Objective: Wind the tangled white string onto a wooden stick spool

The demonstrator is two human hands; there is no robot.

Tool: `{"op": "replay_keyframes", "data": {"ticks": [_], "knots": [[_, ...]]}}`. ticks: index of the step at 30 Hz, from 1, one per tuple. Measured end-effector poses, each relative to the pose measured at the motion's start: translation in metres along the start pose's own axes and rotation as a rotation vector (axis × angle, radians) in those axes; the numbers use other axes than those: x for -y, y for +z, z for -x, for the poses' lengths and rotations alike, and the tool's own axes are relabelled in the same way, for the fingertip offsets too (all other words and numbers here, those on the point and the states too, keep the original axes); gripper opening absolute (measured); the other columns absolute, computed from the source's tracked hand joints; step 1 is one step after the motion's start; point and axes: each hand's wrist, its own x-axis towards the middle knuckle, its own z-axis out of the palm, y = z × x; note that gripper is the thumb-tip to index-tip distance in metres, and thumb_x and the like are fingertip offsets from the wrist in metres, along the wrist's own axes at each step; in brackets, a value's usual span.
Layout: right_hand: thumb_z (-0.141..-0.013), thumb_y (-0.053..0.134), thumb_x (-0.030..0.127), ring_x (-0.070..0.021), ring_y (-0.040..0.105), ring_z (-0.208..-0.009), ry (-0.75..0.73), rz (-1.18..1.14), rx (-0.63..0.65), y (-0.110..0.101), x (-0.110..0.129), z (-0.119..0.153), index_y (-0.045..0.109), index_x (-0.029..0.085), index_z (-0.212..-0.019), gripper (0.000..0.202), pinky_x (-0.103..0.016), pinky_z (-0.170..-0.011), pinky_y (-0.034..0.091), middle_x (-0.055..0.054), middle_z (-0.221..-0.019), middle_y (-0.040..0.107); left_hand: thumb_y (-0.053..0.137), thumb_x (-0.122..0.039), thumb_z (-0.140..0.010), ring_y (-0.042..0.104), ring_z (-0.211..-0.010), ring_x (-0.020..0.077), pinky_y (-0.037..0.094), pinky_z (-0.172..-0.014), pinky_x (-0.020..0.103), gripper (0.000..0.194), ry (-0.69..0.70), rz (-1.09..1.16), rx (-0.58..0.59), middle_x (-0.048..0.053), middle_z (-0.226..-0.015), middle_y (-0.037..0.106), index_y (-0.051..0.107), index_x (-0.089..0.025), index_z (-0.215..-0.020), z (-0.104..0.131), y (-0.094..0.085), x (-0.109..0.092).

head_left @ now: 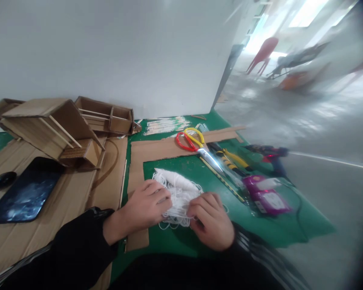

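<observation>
A loose bundle of white string [180, 198] lies on the green tabletop in front of me, with a cone-shaped white roll [178, 179] along its far side. My left hand [149, 203] grips the bundle's left side, its fingers curled over the strands. At the right side, my right hand [210, 217] has its fingers bent around strands of the same string, thumb against forefinger. Just beyond the bundle rest scissors [208, 157] with one red and one yellow handle. Part of the string is hidden under my fingers.
Cardboard box structures [48, 125] stand at left, near a dark tablet-like slab [26, 191]. Cardboard strips [157, 149] border the string. Yellow-handled pliers [237, 159], a purple packet [266, 197] and a blurred glue-gun-like tool [270, 155] lie right. A white wall [109, 52] rises behind.
</observation>
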Motion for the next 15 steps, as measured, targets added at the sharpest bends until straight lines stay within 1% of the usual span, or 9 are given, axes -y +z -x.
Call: {"op": "replay_keyframes", "data": {"ticks": [2, 4, 7, 9, 11, 13, 15], "knots": [[-0.073, 0.053, 0.006, -0.0182, 0.052, -0.078, 0.013, -0.007, 0.007, -0.001, 0.001, 0.001, 0.055, 0.022, -0.073, 0.016, -0.036, -0.079, 0.038, 0.000, -0.075, 0.064, 0.060, -0.023, -0.082, 0.053, -0.091, 0.0228, 0.041, -0.089, 0.041, 0.005, -0.002, -0.008, 0.000, 0.004, -0.096, 0.066, 0.060, -0.020, -0.086, 0.001, -0.001, 0.000], [-0.072, 0.053, 0.008, -0.0191, 0.051, -0.078, 0.030, -0.040, 0.022, -0.004, 0.003, 0.001, 0.054, 0.021, -0.074, 0.014, -0.038, -0.080, 0.037, -0.001, -0.074, 0.063, 0.058, -0.018, -0.081, 0.053, -0.089, 0.0220, 0.042, -0.088, 0.040, 0.003, -0.004, -0.008, -0.032, 0.003, -0.094, 0.067, 0.060, -0.020, -0.084, 0.001, -0.004, 0.000], [-0.075, 0.053, 0.014, -0.0204, 0.053, -0.079, 0.055, -0.110, 0.065, -0.010, 0.007, -0.001, 0.056, 0.020, -0.088, 0.015, -0.040, -0.080, 0.037, -0.003, -0.078, 0.064, 0.055, -0.011, -0.082, 0.054, -0.088, 0.0202, 0.044, -0.086, 0.037, 0.011, -0.012, 0.000, -0.115, 0.003, -0.094, 0.068, 0.060, -0.020, -0.084, 0.002, -0.007, 0.002], [-0.079, 0.053, 0.015, -0.0189, 0.055, -0.076, 0.076, -0.107, 0.051, -0.013, 0.009, -0.004, 0.057, 0.019, -0.096, 0.018, -0.038, -0.078, 0.037, -0.003, -0.078, 0.064, 0.054, -0.009, -0.083, 0.055, -0.090, 0.0196, 0.045, -0.088, 0.036, 0.014, -0.013, 0.012, -0.148, 0.003, -0.096, 0.069, 0.060, -0.020, -0.087, 0.003, -0.008, 0.003], [-0.083, 0.053, 0.013, -0.0162, 0.055, -0.070, 0.091, -0.065, 0.016, -0.014, 0.011, -0.010, 0.059, 0.020, -0.095, 0.015, -0.035, -0.075, 0.036, -0.001, -0.072, 0.064, 0.053, -0.009, -0.083, 0.056, -0.091, 0.0192, 0.046, -0.090, 0.037, 0.015, -0.001, 0.029, -0.165, 0.003, -0.097, 0.069, 0.061, -0.021, -0.088, 0.004, -0.007, 0.003], [-0.084, 0.056, 0.014, -0.0149, 0.054, -0.066, 0.102, -0.022, 0.037, -0.011, 0.012, -0.015, 0.061, 0.021, -0.088, 0.010, -0.034, -0.073, 0.035, 0.001, -0.068, 0.064, 0.052, -0.009, -0.082, 0.057, -0.091, 0.0189, 0.046, -0.091, 0.037, 0.016, 0.008, 0.045, -0.173, 0.003, -0.096, 0.070, 0.061, -0.021, -0.088, 0.005, -0.007, 0.002], [-0.084, 0.060, 0.019, -0.0154, 0.052, -0.067, 0.115, 0.007, 0.075, -0.008, 0.013, -0.019, 0.061, 0.021, -0.085, 0.003, -0.034, -0.073, 0.033, 0.001, -0.069, 0.065, 0.051, -0.010, -0.083, 0.058, -0.091, 0.0186, 0.047, -0.092, 0.038, 0.017, 0.005, 0.055, -0.186, 0.003, -0.096, 0.071, 0.062, -0.021, -0.089, 0.004, -0.006, 0.001]]}}
